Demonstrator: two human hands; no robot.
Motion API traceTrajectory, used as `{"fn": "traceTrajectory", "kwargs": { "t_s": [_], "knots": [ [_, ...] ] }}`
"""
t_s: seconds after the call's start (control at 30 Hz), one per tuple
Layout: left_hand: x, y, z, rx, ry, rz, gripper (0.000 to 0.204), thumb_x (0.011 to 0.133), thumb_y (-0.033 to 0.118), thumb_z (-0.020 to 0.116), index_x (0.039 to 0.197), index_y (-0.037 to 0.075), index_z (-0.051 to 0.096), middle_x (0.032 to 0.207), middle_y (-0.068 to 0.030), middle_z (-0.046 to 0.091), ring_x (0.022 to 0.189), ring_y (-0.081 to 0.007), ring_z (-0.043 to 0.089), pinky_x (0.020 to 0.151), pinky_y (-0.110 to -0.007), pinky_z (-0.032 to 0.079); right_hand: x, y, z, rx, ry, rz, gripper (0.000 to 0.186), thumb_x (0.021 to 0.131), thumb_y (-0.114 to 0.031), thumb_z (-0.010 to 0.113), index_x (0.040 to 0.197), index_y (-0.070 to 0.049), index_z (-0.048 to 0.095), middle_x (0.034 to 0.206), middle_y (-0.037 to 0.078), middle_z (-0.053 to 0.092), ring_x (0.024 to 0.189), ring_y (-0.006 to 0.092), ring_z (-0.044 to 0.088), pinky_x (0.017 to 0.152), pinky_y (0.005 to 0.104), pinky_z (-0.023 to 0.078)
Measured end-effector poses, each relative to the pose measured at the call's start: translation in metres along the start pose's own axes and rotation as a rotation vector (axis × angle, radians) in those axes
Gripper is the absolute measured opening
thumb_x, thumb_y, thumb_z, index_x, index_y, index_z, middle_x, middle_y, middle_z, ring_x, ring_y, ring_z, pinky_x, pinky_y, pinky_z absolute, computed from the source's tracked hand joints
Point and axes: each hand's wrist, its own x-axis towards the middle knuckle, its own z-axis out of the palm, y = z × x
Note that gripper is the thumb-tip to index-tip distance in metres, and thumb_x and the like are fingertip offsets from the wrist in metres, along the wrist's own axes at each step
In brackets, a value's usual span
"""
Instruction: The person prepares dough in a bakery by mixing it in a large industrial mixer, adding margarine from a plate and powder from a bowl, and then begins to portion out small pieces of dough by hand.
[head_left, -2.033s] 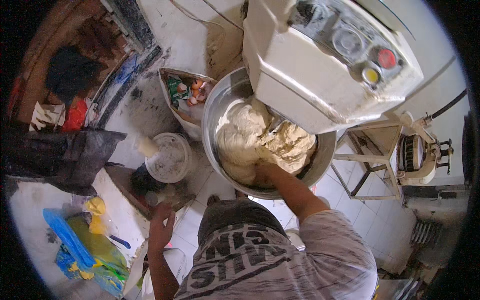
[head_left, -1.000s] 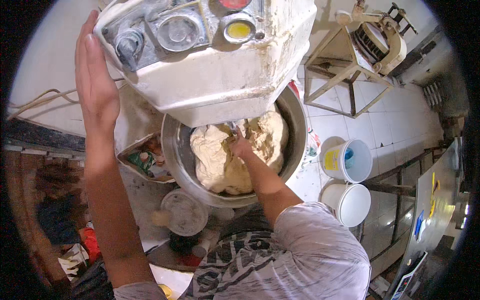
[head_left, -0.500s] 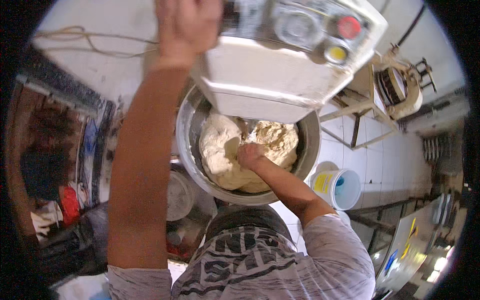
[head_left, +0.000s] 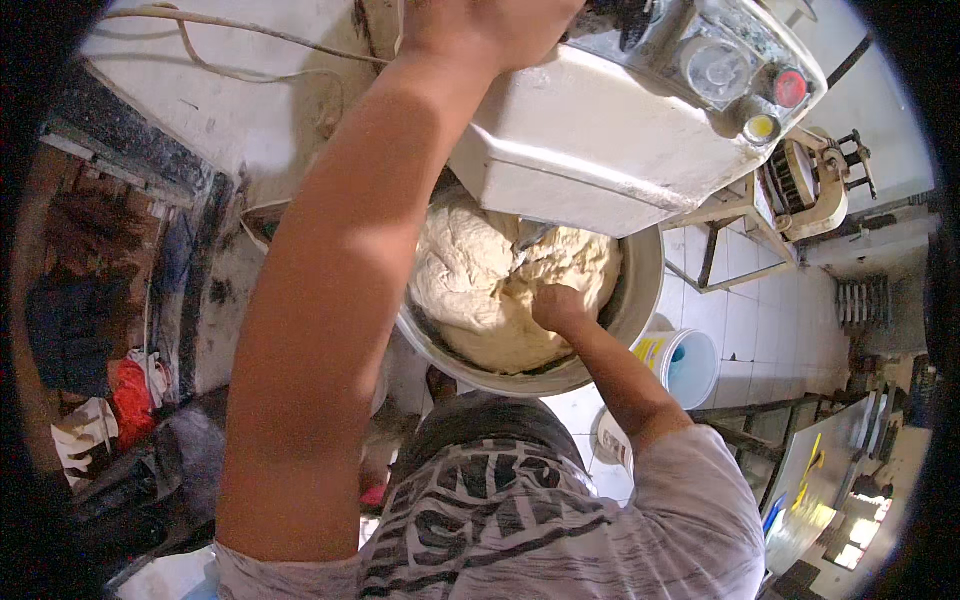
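Observation:
A big mass of pale dough [head_left: 465, 270] fills the round metal bowl [head_left: 645, 280] of a floor mixer. My right hand [head_left: 560, 308] is closed, knuckles up, against the dough at the right of the bowl; its fingertips are hidden. Just above it, a metal mixing tool [head_left: 535, 235] sticks into the dough beneath the white mixer head [head_left: 600, 125]. My left arm reaches far forward. At the top of the head view, my left hand [head_left: 490, 30] rests by the mixer's control panel [head_left: 680, 60], its fingers mostly cut off or hidden.
Red [head_left: 790, 88] and yellow [head_left: 762, 128] buttons are on the panel. Right of the bowl stands a white bucket [head_left: 690, 368], with another white container [head_left: 613, 440] nearer me. A metal stand [head_left: 725, 215] carries a machine at the far right. A cable [head_left: 240, 35] runs along the left wall.
My left hand has shifted right along the top of the mixer. In the picture, the mixer and bowl sit farther right. My right hand stays at the dough, which looks turned and reshaped.

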Motion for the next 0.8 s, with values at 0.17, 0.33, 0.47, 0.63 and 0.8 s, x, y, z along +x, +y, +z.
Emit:
{"fn": "traceTrajectory", "kwargs": {
  "t_s": [0.17, 0.33, 0.47, 0.63, 0.8],
  "knots": [
    [-0.001, -0.003, 0.006, -0.018, 0.031, 0.052, 0.020, 0.088, 0.018, 0.045, 0.088, -0.002, 0.048, 0.081, -0.0186, 0.049, 0.079, -0.0369, 0.047, 0.073, -0.045, 0.038, -0.025, 0.004, 0.034, -0.189, -0.374, -0.255, 0.030, 0.072, -0.017, 0.056, 0.094, -0.001, 0.066, 0.102, 0.020, 0.063, 0.095, 0.0314, 0.062, 0.083, 0.0426, 0.047],
    [-0.005, -0.001, 0.001, -0.038, -0.088, -0.062, 0.019, 0.087, 0.016, 0.045, 0.088, -0.002, 0.048, 0.085, -0.0198, 0.049, 0.084, -0.0378, 0.047, 0.075, -0.045, 0.038, -0.025, 0.001, -0.026, -0.067, -0.194, -0.206, 0.042, 0.082, -0.040, 0.053, 0.110, -0.010, 0.062, 0.109, 0.015, 0.062, 0.098, 0.0301, 0.060, 0.083, 0.0426, 0.048],
    [-0.001, -0.017, -0.003, 0.076, -0.083, 0.180, 0.018, 0.088, 0.014, 0.044, 0.090, -0.004, 0.048, 0.089, -0.0206, 0.050, 0.083, -0.0387, 0.048, 0.077, -0.045, 0.038, -0.018, -0.065, -0.007, 0.037, -0.071, -0.069, 0.041, 0.084, -0.044, 0.050, 0.105, -0.012, 0.064, 0.107, 0.013, 0.063, 0.095, 0.0303, 0.062, 0.081, 0.0426, 0.049],
    [-0.006, -0.010, 0.004, 0.103, -0.104, 0.178, 0.019, 0.089, 0.011, 0.045, 0.095, -0.006, 0.048, 0.094, -0.0231, 0.050, 0.085, -0.0400, 0.048, 0.078, -0.045, 0.039, -0.018, -0.048, 0.022, 0.041, 0.107, -0.109, 0.030, 0.078, -0.031, 0.054, 0.095, -0.011, 0.068, 0.100, 0.011, 0.066, 0.091, 0.0264, 0.064, 0.076, 0.0376, 0.051],
    [-0.011, -0.027, 0.011, 0.223, 0.019, 0.341, 0.022, 0.091, 0.013, 0.043, 0.099, -0.006, 0.050, 0.097, -0.0222, 0.051, 0.089, -0.0393, 0.048, 0.081, -0.043, 0.039, -0.037, -0.013, 0.005, -0.184, -0.072, -0.206, 0.026, 0.075, -0.025, 0.060, 0.093, -0.009, 0.068, 0.095, 0.013, 0.066, 0.090, 0.0256, 0.064, 0.076, 0.0392, 0.051]
  ]
}}
